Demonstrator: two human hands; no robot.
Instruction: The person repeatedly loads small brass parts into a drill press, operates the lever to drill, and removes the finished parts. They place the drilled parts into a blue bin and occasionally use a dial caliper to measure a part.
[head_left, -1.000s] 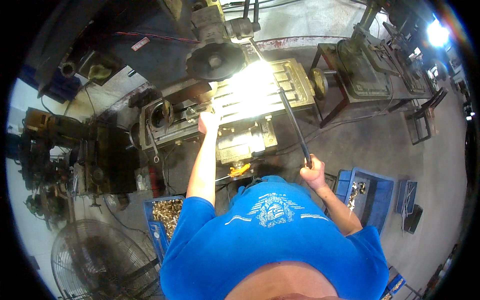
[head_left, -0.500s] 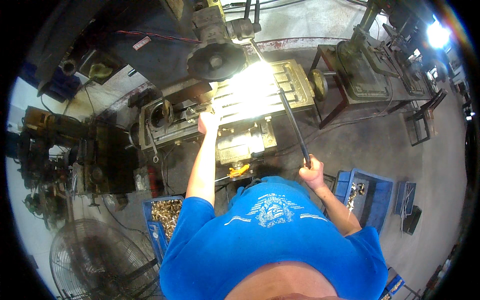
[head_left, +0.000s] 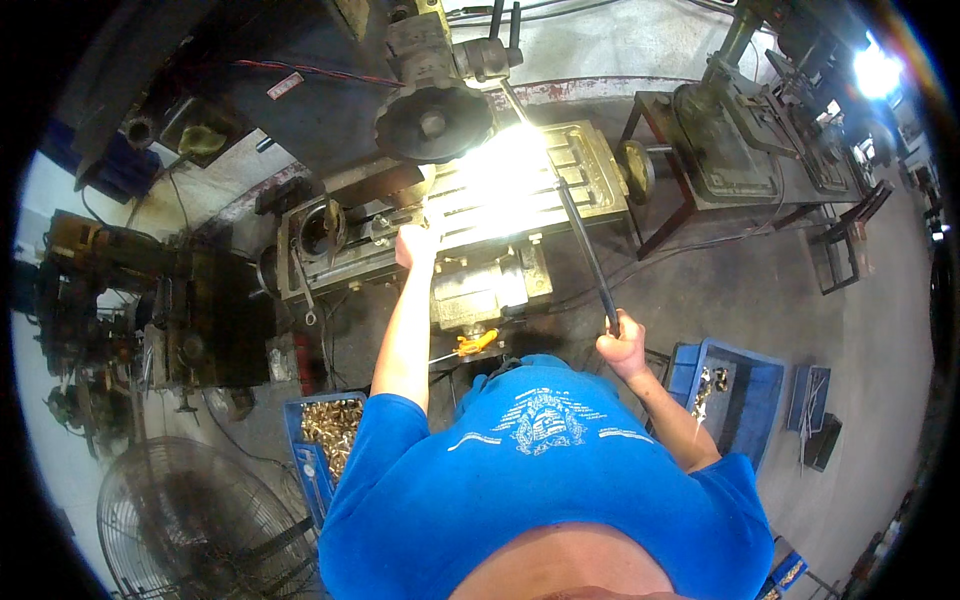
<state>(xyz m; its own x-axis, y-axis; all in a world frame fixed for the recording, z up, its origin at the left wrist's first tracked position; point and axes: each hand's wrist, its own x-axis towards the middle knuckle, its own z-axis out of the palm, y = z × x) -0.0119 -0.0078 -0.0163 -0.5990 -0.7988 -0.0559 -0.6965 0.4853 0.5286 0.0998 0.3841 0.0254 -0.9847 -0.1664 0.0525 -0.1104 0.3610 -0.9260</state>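
My right hand [head_left: 624,345] is wrapped round the lower end of a long black lever [head_left: 588,245], which slants up to the milling machine's table [head_left: 590,155]. At the table's front edge my left hand [head_left: 416,246] is closed, beside the glare of a bright work light. Whatever its fingers grip is hidden. Above the table hangs the dark round machine head [head_left: 432,120]. Below the table, an orange-handled tool [head_left: 478,342] rests at the machine's front.
A blue crate [head_left: 290,420] full of small brass-coloured parts stands left of me. Another blue crate [head_left: 768,400] with fewer parts is on my right. A large floor fan [head_left: 190,520] stands lower left, and a steel bench [head_left: 650,215] at the right.
My right hand and the lever's lower end have shifted very slightly to the left. My left hand stays in place.
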